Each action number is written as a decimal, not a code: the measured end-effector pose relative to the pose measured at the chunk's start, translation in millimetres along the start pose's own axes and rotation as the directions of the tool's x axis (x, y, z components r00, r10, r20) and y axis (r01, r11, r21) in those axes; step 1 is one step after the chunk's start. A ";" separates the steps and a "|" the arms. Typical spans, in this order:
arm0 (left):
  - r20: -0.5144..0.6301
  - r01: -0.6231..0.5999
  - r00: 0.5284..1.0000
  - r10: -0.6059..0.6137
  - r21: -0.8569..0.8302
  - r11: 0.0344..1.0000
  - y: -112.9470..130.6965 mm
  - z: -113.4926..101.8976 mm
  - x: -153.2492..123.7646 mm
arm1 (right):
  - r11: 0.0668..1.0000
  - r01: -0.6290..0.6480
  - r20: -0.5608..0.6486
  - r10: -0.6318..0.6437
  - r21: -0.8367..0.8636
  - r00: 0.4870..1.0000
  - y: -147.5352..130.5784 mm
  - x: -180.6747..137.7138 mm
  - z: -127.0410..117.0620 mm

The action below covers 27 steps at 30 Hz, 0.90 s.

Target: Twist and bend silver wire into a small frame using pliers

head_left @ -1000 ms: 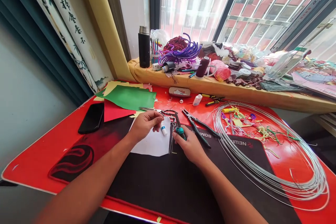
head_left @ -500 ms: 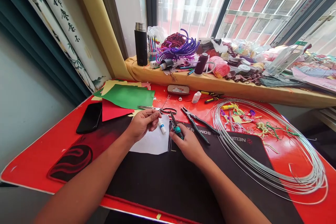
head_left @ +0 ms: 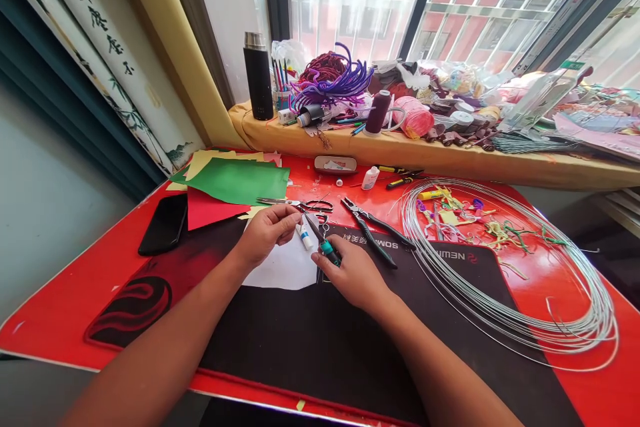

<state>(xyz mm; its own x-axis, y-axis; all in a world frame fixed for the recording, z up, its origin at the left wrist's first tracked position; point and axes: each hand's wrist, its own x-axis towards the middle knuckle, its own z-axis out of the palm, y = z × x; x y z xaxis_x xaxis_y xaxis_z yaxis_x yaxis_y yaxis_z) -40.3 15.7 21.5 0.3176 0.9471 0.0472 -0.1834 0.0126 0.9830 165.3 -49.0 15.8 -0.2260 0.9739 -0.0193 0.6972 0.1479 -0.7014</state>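
Observation:
My left hand (head_left: pixel 270 230) is pinched closed in front of the white paper, on a thin wire that barely shows at the fingertips. Around the teal-and-black handles of a pair of needle-nose pliers (head_left: pixel 327 248) my right hand (head_left: pixel 356 273) is closed. The pliers' jaws point up and left, their tips right by my left fingertips; whether they touch the wire I cannot tell. Beneath lie a white sheet of paper (head_left: pixel 280 270) and a small white-and-blue tube (head_left: pixel 305 237). Scissors (head_left: pixel 300 204) rest just beyond my left hand.
Larger black pliers (head_left: pixel 373 230) lie right of my right hand. A big coil of silvery wire (head_left: pixel 595 327) covers the right side, with colourful scraps (head_left: pixel 460 213). Coloured paper (head_left: pixel 240 180) and a phone (head_left: pixel 163 225) are at left. Yarn and a thermos (head_left: pixel 259 80) crowd the sill.
The pliers in my right hand have swung left, bringing their tips to my left fingertips. My left hand keeps its pinch. The view has shifted slightly.

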 end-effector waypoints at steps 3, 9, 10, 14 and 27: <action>0.008 -0.008 1.000 0.007 0.017 1.000 -1.1 -0.7 -0.3 | 1.000 0.002 0.012 -0.002 -0.022 1.000 -0.6 -0.9 0.5; 0.032 -0.009 0.999 0.008 0.021 1.000 -1.1 -1.4 -1.2 | 1.000 0.002 0.014 -0.002 -0.014 1.000 0.6 0.2 1.2; 0.037 -0.009 0.999 0.008 0.021 1.000 -0.8 -1.5 -1.3 | 1.000 0.003 0.015 -0.003 -0.008 1.000 0.6 0.2 1.3; 0.056 -0.011 0.998 0.010 0.021 1.000 0.4 -2.2 -1.5 | 1.000 0.002 0.020 -0.002 0.014 1.000 -0.5 -0.6 1.9; 0.075 0.004 0.997 -0.003 -0.014 1.000 3.4 -1.8 -1.8 | 1.000 0.025 -0.002 -0.025 0.009 1.000 -1.5 -0.6 4.4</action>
<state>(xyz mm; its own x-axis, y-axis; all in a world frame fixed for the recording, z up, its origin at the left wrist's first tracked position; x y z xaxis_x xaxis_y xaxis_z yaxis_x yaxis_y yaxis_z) -43.2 14.5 24.5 0.3871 0.9203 0.0573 -0.1954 0.0211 0.9805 161.4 -50.6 13.7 -0.2419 0.9703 -0.0004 0.6851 0.1705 -0.7082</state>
